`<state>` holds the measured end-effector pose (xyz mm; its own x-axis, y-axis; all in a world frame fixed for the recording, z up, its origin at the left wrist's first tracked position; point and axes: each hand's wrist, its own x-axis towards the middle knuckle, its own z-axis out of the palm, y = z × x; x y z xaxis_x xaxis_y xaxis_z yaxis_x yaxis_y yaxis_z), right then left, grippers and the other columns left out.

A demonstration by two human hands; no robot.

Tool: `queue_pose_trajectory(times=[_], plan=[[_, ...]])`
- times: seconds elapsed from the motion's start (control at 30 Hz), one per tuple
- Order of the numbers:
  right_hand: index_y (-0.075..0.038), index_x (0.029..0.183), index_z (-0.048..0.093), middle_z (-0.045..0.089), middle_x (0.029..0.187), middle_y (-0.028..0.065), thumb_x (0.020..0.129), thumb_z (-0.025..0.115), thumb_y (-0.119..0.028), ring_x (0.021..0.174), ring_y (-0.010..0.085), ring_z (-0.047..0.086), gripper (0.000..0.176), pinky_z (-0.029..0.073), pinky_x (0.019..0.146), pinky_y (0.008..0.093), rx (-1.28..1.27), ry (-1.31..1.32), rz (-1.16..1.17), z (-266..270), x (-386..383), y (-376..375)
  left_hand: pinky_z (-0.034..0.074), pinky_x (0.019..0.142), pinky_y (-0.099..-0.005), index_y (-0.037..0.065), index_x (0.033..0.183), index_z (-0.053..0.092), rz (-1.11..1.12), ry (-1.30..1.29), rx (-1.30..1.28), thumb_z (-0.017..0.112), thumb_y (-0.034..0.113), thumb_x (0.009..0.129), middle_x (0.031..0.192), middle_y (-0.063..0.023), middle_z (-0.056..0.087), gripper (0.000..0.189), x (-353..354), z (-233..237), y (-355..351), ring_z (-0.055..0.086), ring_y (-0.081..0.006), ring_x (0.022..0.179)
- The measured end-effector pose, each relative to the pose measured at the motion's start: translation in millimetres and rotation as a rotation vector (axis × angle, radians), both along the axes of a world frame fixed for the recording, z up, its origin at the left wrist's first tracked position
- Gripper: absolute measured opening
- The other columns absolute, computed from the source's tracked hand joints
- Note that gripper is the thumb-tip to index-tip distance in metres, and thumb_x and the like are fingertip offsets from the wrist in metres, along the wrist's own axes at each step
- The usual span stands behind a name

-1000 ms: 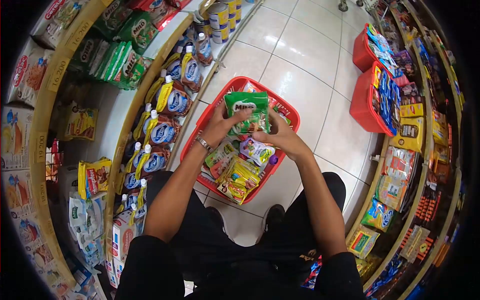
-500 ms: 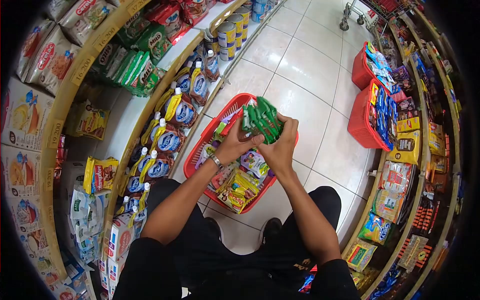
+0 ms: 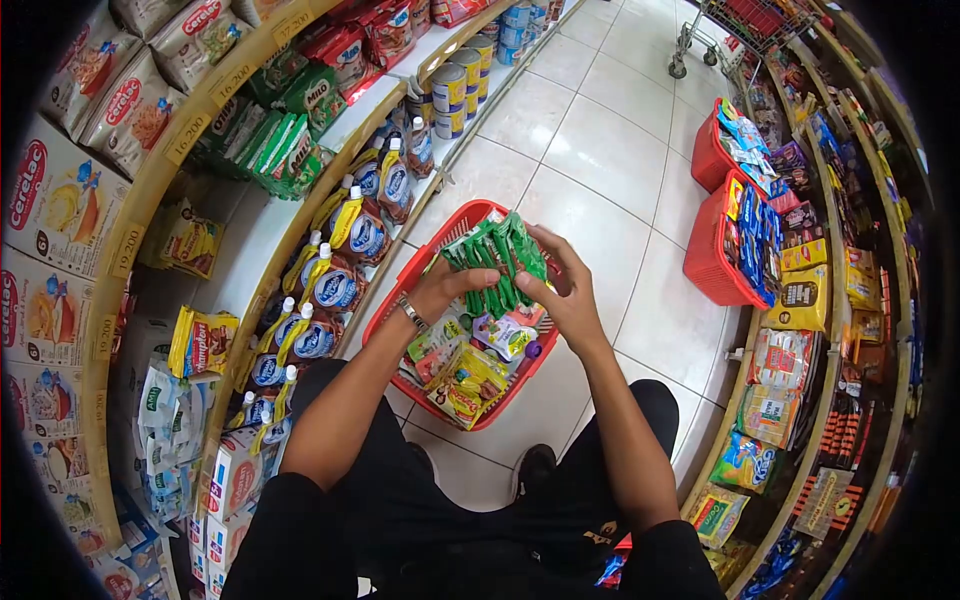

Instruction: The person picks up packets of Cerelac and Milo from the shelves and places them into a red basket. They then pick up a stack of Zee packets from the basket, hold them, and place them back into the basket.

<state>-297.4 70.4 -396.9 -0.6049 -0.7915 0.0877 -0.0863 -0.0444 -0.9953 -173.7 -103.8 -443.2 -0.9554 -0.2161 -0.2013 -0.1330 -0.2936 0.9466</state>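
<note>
A bundle of green packets (image 3: pixel 497 257) is held between both hands over a red basket (image 3: pixel 376 322). My left hand (image 3: pixel 447 290), with a metal watch at the wrist, is closed on the bundle's left side, its thumb across the front. On the right side, my right hand (image 3: pixel 570 298) grips the same packets with its thumb on their face. Below them in the basket lie yellow packets (image 3: pixel 467 385) and a white and purple pouch (image 3: pixel 503 336). The basket's far inside is partly hidden by the hands and packets.
Shelves with chocolate pouches (image 3: pixel 335 285), green Milo packs (image 3: pixel 290 155) and cans (image 3: pixel 449 90) line the left. At right stand two red baskets (image 3: pixel 715 262) of packets beside more shelves. A shopping cart (image 3: pixel 755 22) is at the top right.
The green packets have tilted and spread into a flatter fan, slightly lower and to the left. My left hand has shifted left with them, and my right thumb now lies across their front.
</note>
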Motion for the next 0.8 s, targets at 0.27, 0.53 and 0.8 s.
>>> queue_pose_trajectory(times=[0.27, 0.53, 0.8], plan=[[0.001, 0.134, 0.053, 0.063, 0.124, 0.015, 0.08, 0.08, -0.01, 0.117, 0.0221, 0.06, 0.061, 0.047, 0.102, 0.0357, 0.047, 0.28, -0.236, -14.2, 14.6, -0.8, 0.049, 0.098, -0.0364, 0.005, 0.131, 0.055, 0.052, 0.035, 0.145, 0.072, 0.029, 0.089, 0.121, -0.0051, 0.064, 0.051, -12.6, -11.7, 19.9, 0.061, -0.0173, 0.113], [-0.001, 0.138, 0.048, 0.063, 0.122, 0.0165, 0.082, 0.079, -0.014, 0.112, 0.0247, 0.061, 0.066, 0.048, 0.099, 0.0368, -0.069, -0.225, -0.179, -5.7, -6.0, 8.3, 0.05, 0.095, -0.0331, 0.002, 0.125, 0.057, 0.158, 0.094, 0.348, 0.074, 0.025, 0.09, 0.117, -0.0055, 0.064, 0.045, -9.4, -2.1, 5.5, 0.061, -0.0146, 0.108], [0.004, 0.142, 0.044, 0.056, 0.136, 0.0175, 0.086, 0.077, -0.025, 0.122, 0.0233, 0.057, 0.071, 0.045, 0.102, 0.0324, 0.066, -0.349, 0.06, -16.3, -11.8, 8.2, 0.05, 0.095, -0.0334, 0.004, 0.139, 0.044, 0.047, 0.016, 0.157, 0.074, 0.037, 0.089, 0.127, -0.0082, 0.058, 0.067, -11.0, -2.4, 11.7, 0.057, -0.0167, 0.117]])
